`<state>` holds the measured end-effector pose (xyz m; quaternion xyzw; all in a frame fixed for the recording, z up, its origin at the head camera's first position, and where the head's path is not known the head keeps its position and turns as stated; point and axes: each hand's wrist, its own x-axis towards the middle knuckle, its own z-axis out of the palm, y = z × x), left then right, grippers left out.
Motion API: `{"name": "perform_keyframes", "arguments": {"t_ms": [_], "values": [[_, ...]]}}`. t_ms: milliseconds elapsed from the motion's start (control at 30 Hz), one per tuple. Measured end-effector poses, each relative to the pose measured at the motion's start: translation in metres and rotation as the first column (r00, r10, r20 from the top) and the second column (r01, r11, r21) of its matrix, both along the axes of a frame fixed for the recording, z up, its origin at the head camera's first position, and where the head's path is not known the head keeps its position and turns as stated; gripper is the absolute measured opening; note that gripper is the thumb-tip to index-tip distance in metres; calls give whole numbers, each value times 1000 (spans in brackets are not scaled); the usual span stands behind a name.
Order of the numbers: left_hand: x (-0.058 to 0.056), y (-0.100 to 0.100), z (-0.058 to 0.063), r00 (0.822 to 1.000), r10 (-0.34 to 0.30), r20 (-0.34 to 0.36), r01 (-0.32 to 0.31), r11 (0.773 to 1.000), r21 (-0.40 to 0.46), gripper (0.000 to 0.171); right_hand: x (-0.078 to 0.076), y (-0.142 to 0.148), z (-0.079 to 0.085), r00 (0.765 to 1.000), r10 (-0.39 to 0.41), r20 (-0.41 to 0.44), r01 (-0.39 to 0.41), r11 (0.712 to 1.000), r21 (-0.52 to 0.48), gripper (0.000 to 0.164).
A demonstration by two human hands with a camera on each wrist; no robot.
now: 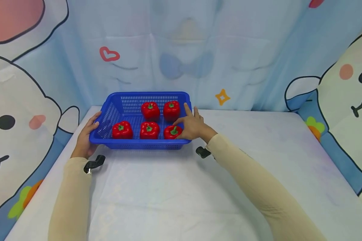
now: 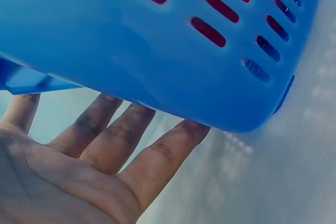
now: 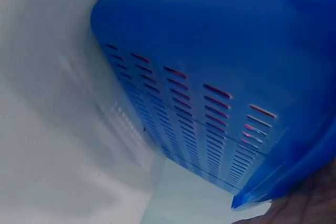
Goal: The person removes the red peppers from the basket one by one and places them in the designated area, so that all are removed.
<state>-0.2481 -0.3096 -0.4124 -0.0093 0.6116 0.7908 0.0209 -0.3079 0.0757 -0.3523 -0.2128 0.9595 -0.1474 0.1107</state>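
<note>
A blue plastic basket [image 1: 114, 143] with slotted walls holds several red bell peppers, among them a front middle pepper [image 1: 149, 130] and a front left pepper [image 1: 122, 130]. At its right front corner, my right hand [image 1: 194, 126] reaches over the rim. Its thumb and a finger pinch the front right bell pepper [image 1: 170, 133], while other fingers stay raised. In the right wrist view only a dark edge of that hand shows beside the basket [image 3: 220, 40]. My left hand [image 1: 85, 139] touches the basket's left end, and its fairly straight fingers [image 2: 157, 163] reach the outer wall.
The basket stands toward the back of a table under a white cloth [image 1: 175, 187]. Behind it hangs a light blue printed curtain [image 1: 244, 60], and cartoon figures cover both sides. A black wrist camera [image 1: 94, 163] sits on the left sleeve, another wrist camera [image 1: 203, 152] on the right.
</note>
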Motion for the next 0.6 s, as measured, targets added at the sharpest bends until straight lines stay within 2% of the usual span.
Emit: {"name": "perform_keyframes", "arguments": {"t_ms": [167,333,600], "values": [[-1,-1,0,1000,4,4,-4,1000,-19,52,-1,0,-4,1000,-12,-21,11,999,-38,55],[-3,-1,2,1000,6,13,-5,1000,-12,52,-2,-1,-1,1000,-6,5,6,1000,4,60],[-1,-1,0,1000,12,19,-12,1000,-10,51,-3,-4,0,1000,9,15,-9,1000,24,53]]}}
